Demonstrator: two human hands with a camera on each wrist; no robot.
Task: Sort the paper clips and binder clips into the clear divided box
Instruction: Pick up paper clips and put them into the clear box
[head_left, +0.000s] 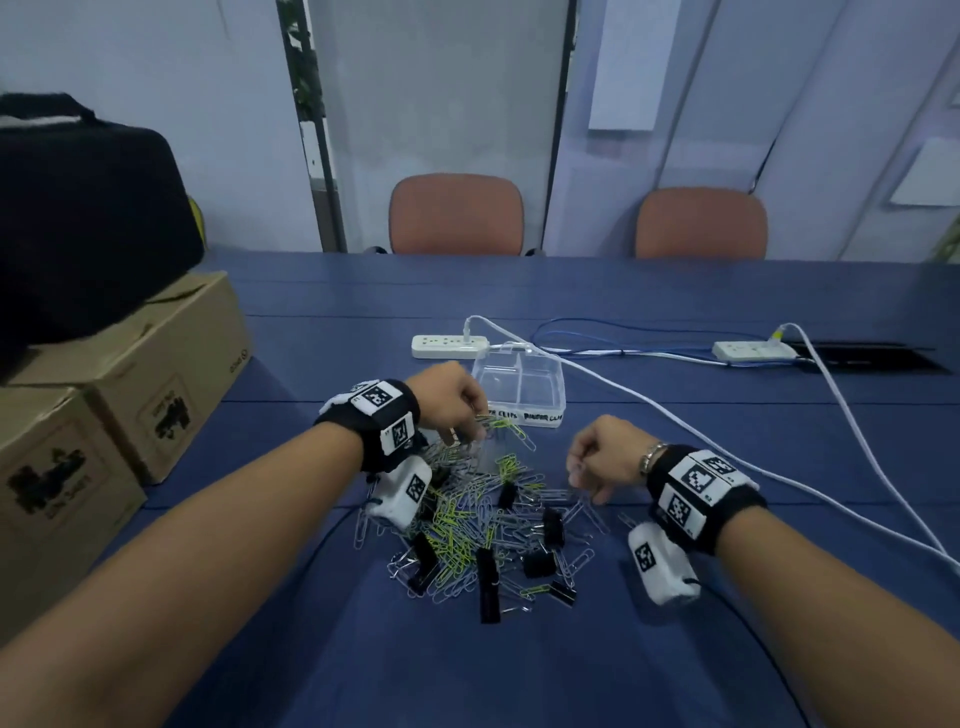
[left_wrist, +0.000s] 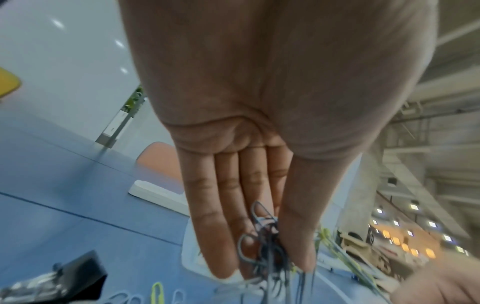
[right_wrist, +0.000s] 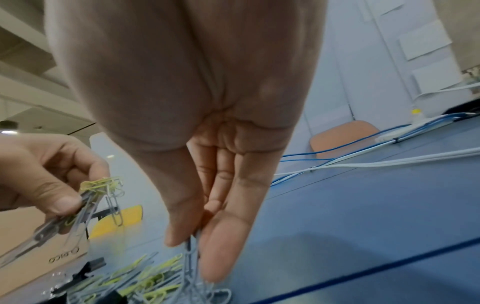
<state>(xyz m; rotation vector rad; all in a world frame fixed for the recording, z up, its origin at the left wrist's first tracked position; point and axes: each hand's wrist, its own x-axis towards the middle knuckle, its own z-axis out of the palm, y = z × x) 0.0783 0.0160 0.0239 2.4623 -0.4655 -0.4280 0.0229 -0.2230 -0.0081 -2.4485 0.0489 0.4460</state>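
Pile (head_left: 488, 525): silver and yellow paper clips mixed with black binder clips, on the near table centre.
Right hand (head_left: 602, 457): low at the pile's right edge, palm down, thumb and fingers pinching a few silver clips.
Left hand (head_left: 447, 400): raised over the pile's far side, fingers pressed together against the thumb on a bunch (right_wrist: 101, 189) of clips.
Box (head_left: 519, 384): just beyond, seemingly empty.
Step, judged: gathering paper clips; next, carry them to the left-labelled compartment and release.

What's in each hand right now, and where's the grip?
Left hand: bunch of paper clips, pinched mid-bunch between thumb and fingers. Right hand: a few silver clips, pinched at their top ends by thumb and fingertips.
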